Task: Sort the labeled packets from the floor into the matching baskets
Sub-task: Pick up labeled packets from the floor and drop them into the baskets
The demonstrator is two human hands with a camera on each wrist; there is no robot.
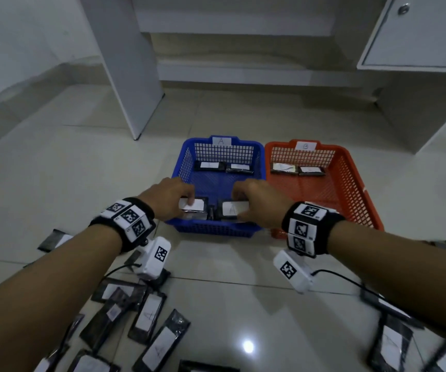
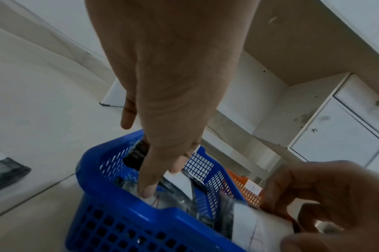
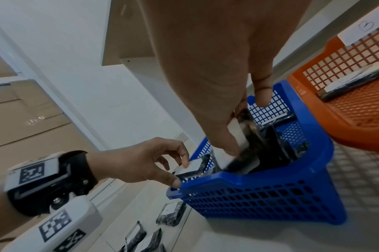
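Note:
Both hands reach into the front of the blue basket (image 1: 216,230) tagged A. My left hand (image 1: 187,204) pinches a black packet (image 1: 194,208) with a white label, thumb at its near edge (image 2: 147,191). My right hand (image 1: 239,208) grips a second black packet (image 1: 231,209) marked A, tilted over the basket's front rim (image 3: 246,154). Two packets (image 1: 211,165) lie at the back of the blue basket. The orange basket (image 1: 352,183) tagged B stands to its right with two packets (image 1: 283,167) at its back. In the right wrist view my left hand (image 3: 181,170) holds its packet (image 3: 193,168) just inside the blue basket (image 3: 270,196).
Several labeled black packets lie on the tiled floor at the lower left (image 1: 146,315) and lower right (image 1: 391,342). A white panel (image 1: 133,76) stands behind on the left, and a white cabinet (image 1: 418,36) on the right.

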